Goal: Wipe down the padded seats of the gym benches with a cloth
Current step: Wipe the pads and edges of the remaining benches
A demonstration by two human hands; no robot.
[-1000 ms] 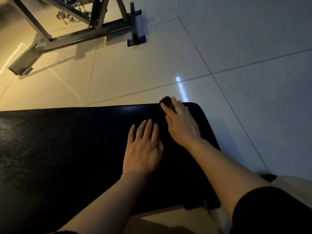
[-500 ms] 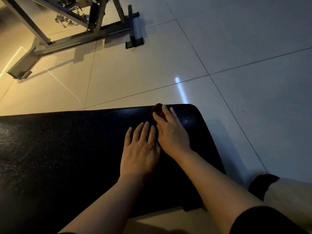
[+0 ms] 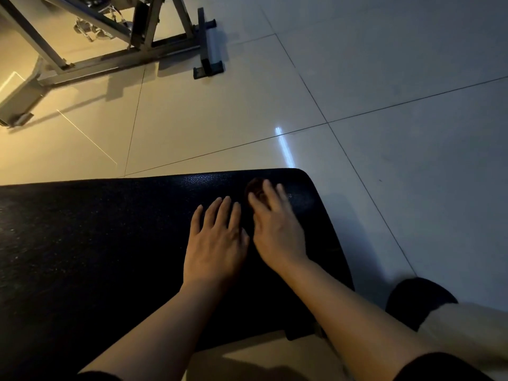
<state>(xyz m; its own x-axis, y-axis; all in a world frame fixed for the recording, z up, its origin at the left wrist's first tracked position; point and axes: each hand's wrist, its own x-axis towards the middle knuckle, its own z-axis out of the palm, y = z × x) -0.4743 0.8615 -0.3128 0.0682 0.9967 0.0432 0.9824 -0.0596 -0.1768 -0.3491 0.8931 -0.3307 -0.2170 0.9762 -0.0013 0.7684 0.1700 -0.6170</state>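
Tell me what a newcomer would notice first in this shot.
Two bare hands on the black padded bench seat: the left hand lies flat, while the right hand presses a small dark cloth near the seat's far edge. Beyond, on the tile floor, stands a metal bench frame.

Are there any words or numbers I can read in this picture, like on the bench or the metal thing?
None: no words, numbers or logos can be read.
Black padded bench seat: only grainy texture.
Grey metal bench frame: no label visible.
Small dark brown cloth under the right hand: nothing printed shows.
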